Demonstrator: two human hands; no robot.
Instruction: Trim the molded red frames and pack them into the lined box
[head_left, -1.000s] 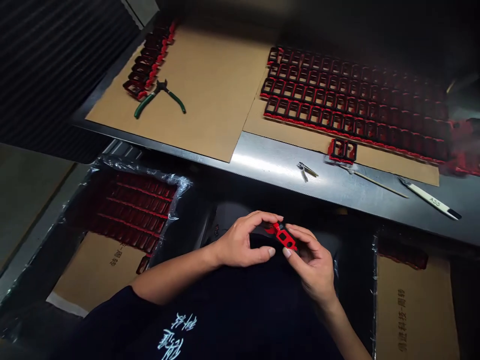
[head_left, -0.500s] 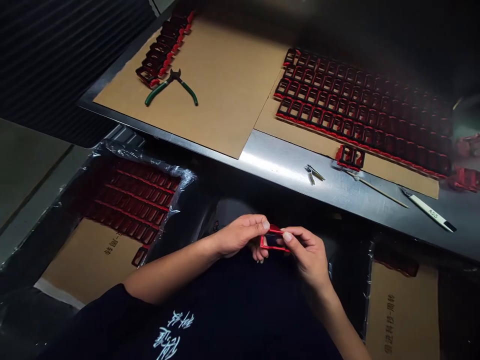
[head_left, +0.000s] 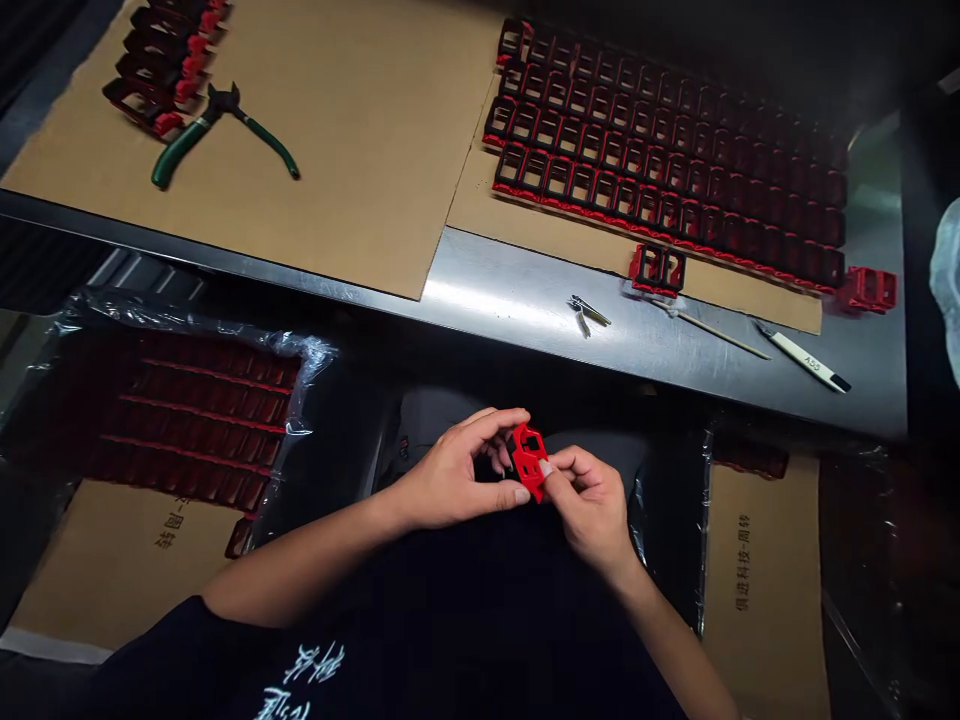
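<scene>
Between my hands, just in front of the dark shirt, is a small red plastic frame with square openings and a black part at its left side. My left hand grips it from the left, with the thumb below and the forefinger above. From the right, my right hand pinches its edge between thumb and fingers. On the metal bench beyond the hands stand two similar red and black frames side by side.
Rows of red and black frames cover the cardboard at right; more stand at upper left beside green-handled cutting pliers. Nail clippers, a thin stick and a white-handled knife lie near the bench edge. A plastic-lined box holds more frames.
The red frame has been turned in my hands, so its red side with openings now shows. My left thumb has shifted to its lower edge. The whole view has swung somewhat to the right.
</scene>
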